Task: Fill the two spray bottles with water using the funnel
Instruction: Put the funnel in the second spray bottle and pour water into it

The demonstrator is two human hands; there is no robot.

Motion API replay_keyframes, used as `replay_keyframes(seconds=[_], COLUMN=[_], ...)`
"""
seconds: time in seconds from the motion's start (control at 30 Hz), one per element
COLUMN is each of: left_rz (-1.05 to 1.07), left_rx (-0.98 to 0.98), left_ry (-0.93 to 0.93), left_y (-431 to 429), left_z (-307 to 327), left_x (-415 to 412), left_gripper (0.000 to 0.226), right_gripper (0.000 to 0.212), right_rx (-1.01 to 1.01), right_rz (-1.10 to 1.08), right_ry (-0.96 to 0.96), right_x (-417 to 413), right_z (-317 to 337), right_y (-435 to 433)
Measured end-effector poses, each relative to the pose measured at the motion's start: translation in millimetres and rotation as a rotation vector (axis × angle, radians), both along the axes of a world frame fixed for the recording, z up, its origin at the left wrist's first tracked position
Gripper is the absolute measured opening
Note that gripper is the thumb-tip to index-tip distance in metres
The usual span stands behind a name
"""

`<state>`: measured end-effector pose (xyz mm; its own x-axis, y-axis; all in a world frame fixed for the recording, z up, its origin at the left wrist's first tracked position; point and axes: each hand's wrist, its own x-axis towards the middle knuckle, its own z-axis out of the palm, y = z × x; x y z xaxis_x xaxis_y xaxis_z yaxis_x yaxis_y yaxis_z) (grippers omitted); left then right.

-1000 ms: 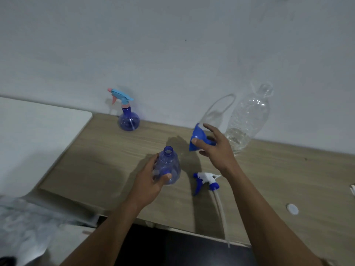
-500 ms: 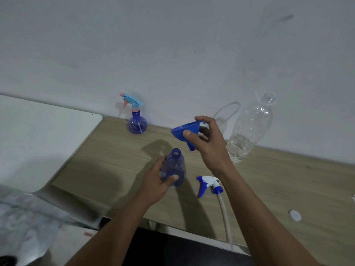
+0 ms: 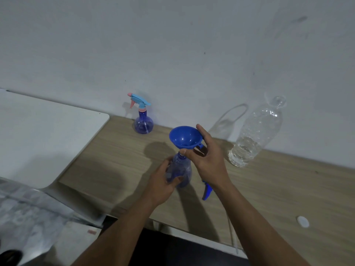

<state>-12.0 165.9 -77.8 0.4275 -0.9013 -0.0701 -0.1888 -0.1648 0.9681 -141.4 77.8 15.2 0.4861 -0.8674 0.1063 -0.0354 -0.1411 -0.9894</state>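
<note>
An open blue spray bottle (image 3: 180, 169) stands mid-table, and my left hand (image 3: 163, 181) grips its body. My right hand (image 3: 207, 160) pinches the rim of a blue funnel (image 3: 185, 137), which sits upright on the bottle's neck. The bottle's blue and white trigger head (image 3: 206, 191) lies on the table just right of it, mostly hidden by my right wrist. A second blue spray bottle (image 3: 143, 123) with a light blue and pink trigger stands by the wall. At the right, a large clear water bottle (image 3: 253, 139), uncapped and part full, leans toward the wall.
The wooden table (image 3: 269, 189) meets a white table (image 3: 38, 135) on the left. A white bottle cap (image 3: 303, 221) lies near the front right edge. Crumpled clear plastic (image 3: 25, 217) lies at the lower left.
My right hand has lifted the funnel from beside the water bottle, turned it upright and set its spout onto the open bottle's neck. My left hand kept hold of the bottle.
</note>
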Motion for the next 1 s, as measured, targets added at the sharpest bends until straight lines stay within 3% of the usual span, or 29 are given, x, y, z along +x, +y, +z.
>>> replay_keyframes(seconds=[0.2,0.6,0.7,0.83,1.0], left_rz=[-0.003,-0.017,0.049,0.085,0.127], left_rx=[0.024,0.044,-0.021,-0.124,-0.221], left_ry=[-0.072,-0.101,-0.053,-0.051,-0.037], left_y=[-1,-2,-1,-6,-16], left_z=[1,14,25,40,57], left_x=[1,-5,-6,-4,-9], left_gripper=[0.063,0.065,0.078,0.099,0.092], right_gripper=[0.094,0.086,0.079,0.057,0.052], right_rx=[-0.076,-0.143,-0.172,-0.305,-0.501], right_rz=[0.017,-0.015,-0.033,-0.165,-0.476], right_ry=[0.123,0.209,0.216,0.281,0.311], right_x=[-2,-9,-18,-38,-69], right_z=[-8,-1,0,6,17], right_y=[10,8,7,-9,-47])
